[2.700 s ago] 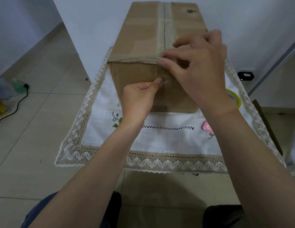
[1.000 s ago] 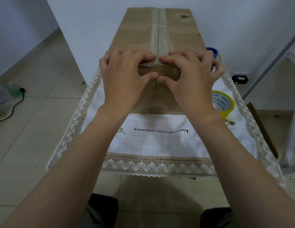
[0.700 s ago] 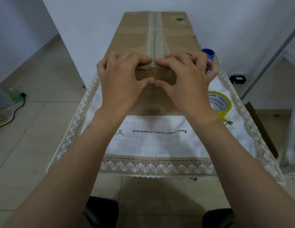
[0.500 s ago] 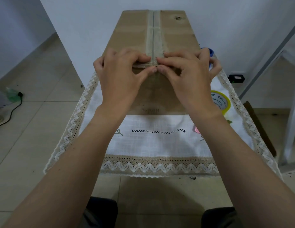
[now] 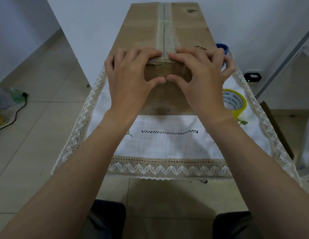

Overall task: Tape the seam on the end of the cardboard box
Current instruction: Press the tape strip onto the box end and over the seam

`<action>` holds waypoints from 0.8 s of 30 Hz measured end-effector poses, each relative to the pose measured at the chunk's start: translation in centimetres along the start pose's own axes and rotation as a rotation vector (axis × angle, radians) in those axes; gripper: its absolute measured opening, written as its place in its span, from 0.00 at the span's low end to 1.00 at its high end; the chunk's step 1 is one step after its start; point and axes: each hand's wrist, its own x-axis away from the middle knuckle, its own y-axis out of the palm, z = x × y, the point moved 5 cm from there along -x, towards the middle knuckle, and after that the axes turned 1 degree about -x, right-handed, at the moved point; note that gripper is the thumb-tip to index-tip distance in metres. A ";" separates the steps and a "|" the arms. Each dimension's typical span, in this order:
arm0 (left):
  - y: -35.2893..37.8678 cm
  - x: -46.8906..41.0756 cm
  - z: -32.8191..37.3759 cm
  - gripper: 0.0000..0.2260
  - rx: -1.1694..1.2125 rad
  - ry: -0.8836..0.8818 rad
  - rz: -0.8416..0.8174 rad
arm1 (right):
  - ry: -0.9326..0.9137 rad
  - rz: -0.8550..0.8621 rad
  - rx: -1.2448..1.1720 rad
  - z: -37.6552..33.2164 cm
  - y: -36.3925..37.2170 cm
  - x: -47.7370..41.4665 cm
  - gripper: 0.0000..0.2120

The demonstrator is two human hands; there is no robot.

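A long brown cardboard box lies on the table with its near end facing me. A pale strip of tape runs along the top seam and folds over the near edge. My left hand and my right hand clasp that near end side by side. The fingers of both press on the top edge either side of the tape. Both thumbs lie on the end face, tips nearly touching at its middle. The hands hide most of the end face and its seam.
A yellow roll of tape stands on the white lace-edged tablecloth just right of my right wrist. A blue object shows behind the right hand. A black cable lies on the tiled floor at left.
My left hand came up from the end face and joined the right at the top edge. Over the last half second both thumbs slid down the end face.
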 end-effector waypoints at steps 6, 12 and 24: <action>0.2 0.1 -0.1 0.30 -0.053 0.025 0.009 | -0.037 -0.024 0.096 0.2 0.4 1.0 0.29; 0.3 0.1 -0.3 0.37 -0.072 0.052 -0.061 | -0.045 -0.061 0.155 0.1 0.5 1.5 0.39; -0.3 -1.3 -1.9 0.24 0.095 0.001 -0.047 | 0.139 0.086 0.015 -1.4 -0.2 -0.6 0.20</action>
